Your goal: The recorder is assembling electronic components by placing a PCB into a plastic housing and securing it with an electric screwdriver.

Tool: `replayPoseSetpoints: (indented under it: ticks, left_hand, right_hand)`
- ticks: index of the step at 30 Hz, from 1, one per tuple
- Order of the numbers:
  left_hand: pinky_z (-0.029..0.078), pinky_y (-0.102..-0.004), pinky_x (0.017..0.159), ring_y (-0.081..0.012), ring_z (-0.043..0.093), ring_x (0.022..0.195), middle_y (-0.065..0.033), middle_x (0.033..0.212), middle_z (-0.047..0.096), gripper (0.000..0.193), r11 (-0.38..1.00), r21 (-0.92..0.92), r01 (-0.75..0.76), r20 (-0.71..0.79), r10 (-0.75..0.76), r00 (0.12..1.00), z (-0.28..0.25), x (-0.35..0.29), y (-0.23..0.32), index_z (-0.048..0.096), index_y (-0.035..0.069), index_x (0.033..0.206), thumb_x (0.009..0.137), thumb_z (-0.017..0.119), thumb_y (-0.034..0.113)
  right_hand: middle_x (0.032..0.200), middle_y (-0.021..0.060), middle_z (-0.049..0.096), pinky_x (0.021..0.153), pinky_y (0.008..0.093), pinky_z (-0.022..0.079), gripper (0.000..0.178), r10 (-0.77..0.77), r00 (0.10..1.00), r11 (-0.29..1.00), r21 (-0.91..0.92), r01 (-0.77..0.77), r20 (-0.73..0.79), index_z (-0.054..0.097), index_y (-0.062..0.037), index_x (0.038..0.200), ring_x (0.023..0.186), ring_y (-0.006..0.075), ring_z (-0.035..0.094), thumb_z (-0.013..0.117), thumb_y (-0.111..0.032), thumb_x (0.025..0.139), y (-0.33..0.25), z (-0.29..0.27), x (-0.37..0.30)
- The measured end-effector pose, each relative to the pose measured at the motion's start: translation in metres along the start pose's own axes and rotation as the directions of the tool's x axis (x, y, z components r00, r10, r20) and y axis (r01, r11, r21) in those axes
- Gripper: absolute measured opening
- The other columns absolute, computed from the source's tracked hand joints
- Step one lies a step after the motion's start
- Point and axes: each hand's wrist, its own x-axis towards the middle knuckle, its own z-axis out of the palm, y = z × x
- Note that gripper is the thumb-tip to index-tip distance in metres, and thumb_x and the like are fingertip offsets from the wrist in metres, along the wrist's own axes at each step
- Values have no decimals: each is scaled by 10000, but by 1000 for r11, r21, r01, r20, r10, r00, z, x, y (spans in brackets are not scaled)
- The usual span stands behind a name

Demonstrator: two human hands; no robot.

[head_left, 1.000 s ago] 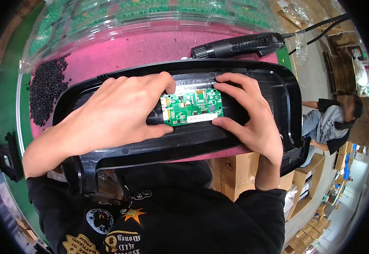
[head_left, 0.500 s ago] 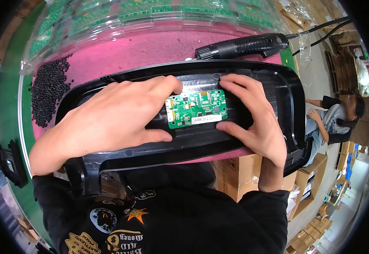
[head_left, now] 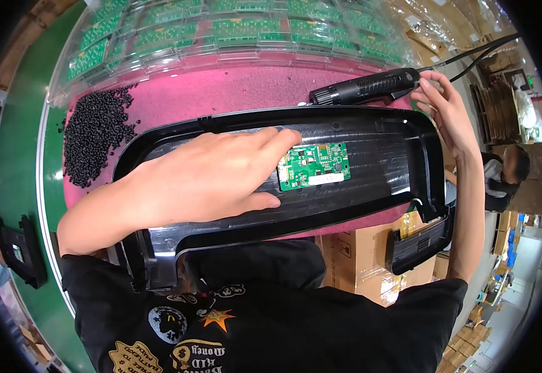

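Observation:
A green circuit board with a white label strip lies inside a long black plastic shell. My left hand rests over the shell at the board's left end. Its fingertips are by the board's upper left corner, and its thumb is apart from them, just below the lower left corner. At the upper right my right hand reaches to the cable end of a black electric screwdriver lying behind the shell. Its fingers are bent and apart, close to the tool's rear and not wrapped around it.
A heap of small black screws lies left on the pink mat. Clear plastic trays of green boards stand behind. Cardboard boxes and a smaller black part are at the lower right. Another person sits at the right.
My right hand has left the board's right end and moved up and right to the screwdriver's rear. My left hand stays by the board. The view has shifted, so the shell appears further right.

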Motion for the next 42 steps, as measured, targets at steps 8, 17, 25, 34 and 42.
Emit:
replayPoseSetpoints:
  ticks: [8, 17, 25, 34, 42]
  left_hand:
    - [534, -470, 797, -398, 634, 1010, -210, 1209, 591, 664, 1000, 3, -30, -42, 30, 999, 2, -2, -3, 368, 24, 1352, 846, 737, 246]
    - [530, -466, 803, -381, 637, 1009, -201, 1168, 603, 601, 1000, -26, 0, -59, -2, 998, 2, -3, -1, 400, 28, 1330, 862, 712, 239]
    - [506, -407, 645, -308, 642, 730, -137, 846, 618, 251, 990, -30, -141, -302, 125, 945, 2, 2, -3, 588, 4, 1026, 871, 694, 171]
    - [449, -286, 522, -174, 582, 633, -80, 813, 624, 311, 871, -114, -477, -520, 357, 776, -1, 9, 0, 629, -13, 1020, 789, 794, 115]
    - [456, -343, 533, -266, 594, 602, -124, 702, 614, 186, 915, 215, -343, -632, 398, 665, -5, 8, -3, 660, -39, 881, 742, 778, -5]
  right_hand:
    - [1153, 70, 544, 874, 354, 497, 595, -120, 958, 951, 246, 186, -259, 375, -14, 1297, 995, 139, 584, 756, -157, 862, -27, 61, 21]
    - [1094, 101, 640, 938, 376, 473, 380, -513, 858, 767, 441, 466, -14, 502, 3, 1271, 1073, 213, 619, 566, -253, 997, -71, 144, -22]
    - [971, 68, 507, 879, 415, 423, 657, -555, 807, 240, 891, 386, -200, 428, 77, 1298, 813, 168, 526, 560, -450, 929, -79, 112, -51]
    - [872, 34, 448, 628, 276, 382, 432, -686, 720, 60, 978, 201, -106, 439, -42, 1066, 554, 89, 463, 613, -384, 869, -74, 108, -82]
    - [863, 27, 443, 602, 284, 387, 483, -697, 687, 35, 947, 320, -206, 441, -44, 1065, 520, 83, 450, 585, -454, 853, -76, 125, -76]
